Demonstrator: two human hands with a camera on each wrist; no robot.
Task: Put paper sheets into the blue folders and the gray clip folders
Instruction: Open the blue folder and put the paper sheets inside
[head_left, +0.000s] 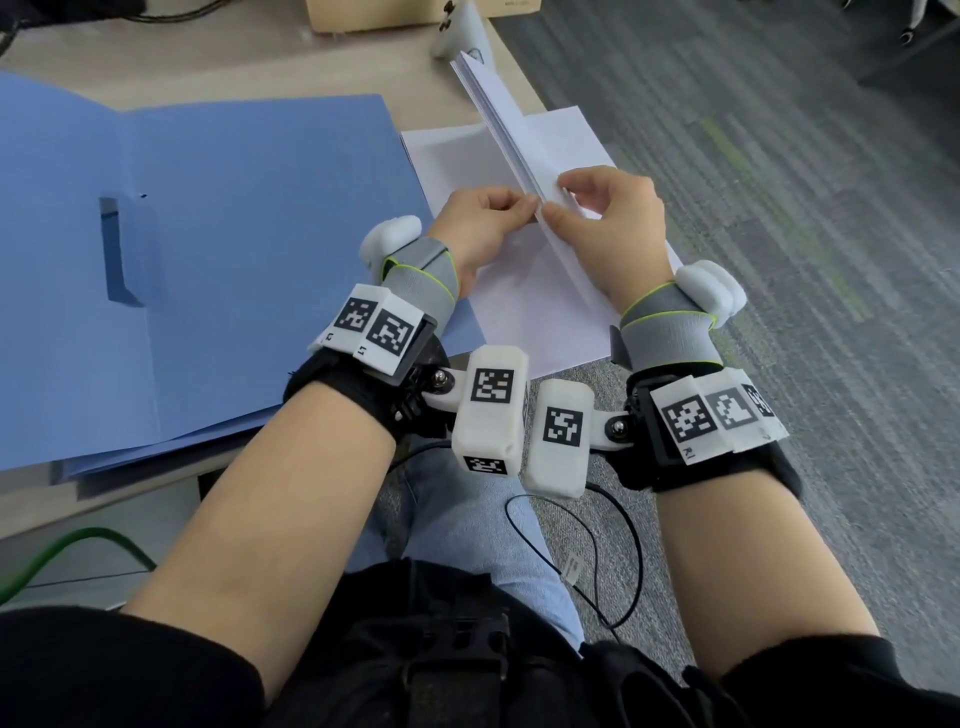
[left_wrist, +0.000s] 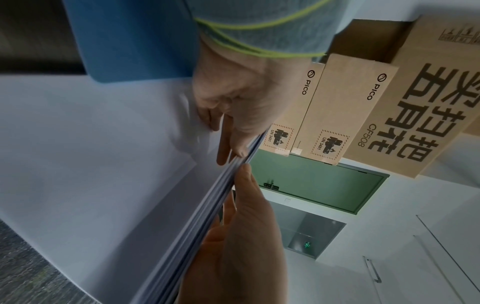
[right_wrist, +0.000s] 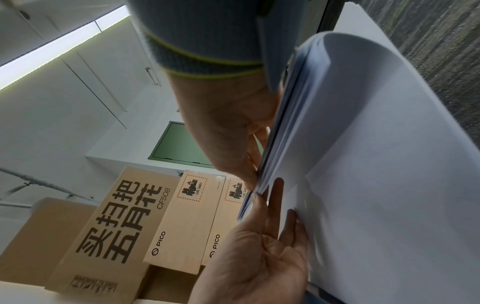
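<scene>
Your left hand (head_left: 483, 221) and right hand (head_left: 613, 223) both pinch the near end of the paper stack (head_left: 498, 119), held on edge, its long axis running away from you. The blue folder (head_left: 218, 249) lies open to its left, nearer your left hand, with no sheets visible inside.

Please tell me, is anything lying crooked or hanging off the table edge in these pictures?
Yes. The loose white sheets under the hands lie askew and stick out past the desk edge, over the carpet. The open blue folder also overhangs the near edge. Both hands pinch the raised paper stack.
</scene>
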